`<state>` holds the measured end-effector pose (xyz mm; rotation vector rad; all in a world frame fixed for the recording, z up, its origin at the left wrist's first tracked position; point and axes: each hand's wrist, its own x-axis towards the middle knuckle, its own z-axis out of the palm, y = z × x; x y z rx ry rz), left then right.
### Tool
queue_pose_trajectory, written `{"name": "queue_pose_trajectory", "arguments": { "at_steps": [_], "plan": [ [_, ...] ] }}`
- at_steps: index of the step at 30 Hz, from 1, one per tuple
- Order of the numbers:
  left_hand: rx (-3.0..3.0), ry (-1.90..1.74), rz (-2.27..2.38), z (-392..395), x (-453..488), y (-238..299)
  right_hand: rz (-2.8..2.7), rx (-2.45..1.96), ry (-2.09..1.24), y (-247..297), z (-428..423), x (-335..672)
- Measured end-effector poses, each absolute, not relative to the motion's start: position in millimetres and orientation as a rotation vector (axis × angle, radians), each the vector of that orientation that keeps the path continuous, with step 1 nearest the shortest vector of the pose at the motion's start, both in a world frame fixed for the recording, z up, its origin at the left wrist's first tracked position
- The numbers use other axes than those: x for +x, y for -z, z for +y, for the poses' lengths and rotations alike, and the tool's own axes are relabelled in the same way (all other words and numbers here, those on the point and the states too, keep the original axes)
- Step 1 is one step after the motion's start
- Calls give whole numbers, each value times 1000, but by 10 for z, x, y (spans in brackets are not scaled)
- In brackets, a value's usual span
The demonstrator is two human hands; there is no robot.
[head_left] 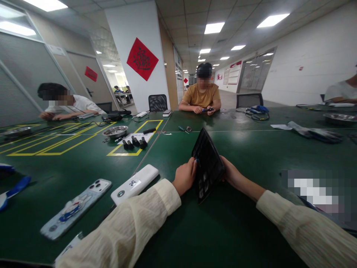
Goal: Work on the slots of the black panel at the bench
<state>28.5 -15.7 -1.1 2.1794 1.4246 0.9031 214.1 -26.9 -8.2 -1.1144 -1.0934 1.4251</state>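
Observation:
A black flat keyboard-like panel [208,163] stands tilted on edge on the green table [240,223], its keyed face turned toward me. My left hand [184,178] grips its left edge with fingers curled around it. My right hand [230,172] holds the right edge from behind; its fingers are mostly hidden by the panel. Both cream sleeves reach in from the bottom.
A white power bank [134,185] and a phone in a patterned case [76,207] lie at my left. Farther off are a metal bowl [115,131], small black parts [135,143], gloves [315,132] and another metal dish [340,118]. Three other people sit around the table.

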Motion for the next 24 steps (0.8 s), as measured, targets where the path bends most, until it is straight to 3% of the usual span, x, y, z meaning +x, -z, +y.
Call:
{"name": "queue_pose_trajectory", "arguments": {
  "at_steps": [11, 24],
  "plan": [
    [2409, -601, 1546, -159, 277, -47, -1149, -1154, -1381, 70, -274, 2134],
    [2391, -602, 1568, -186, 259, -78, -1205, -1146, -1284, 136, -284, 2104]
  ]
}}
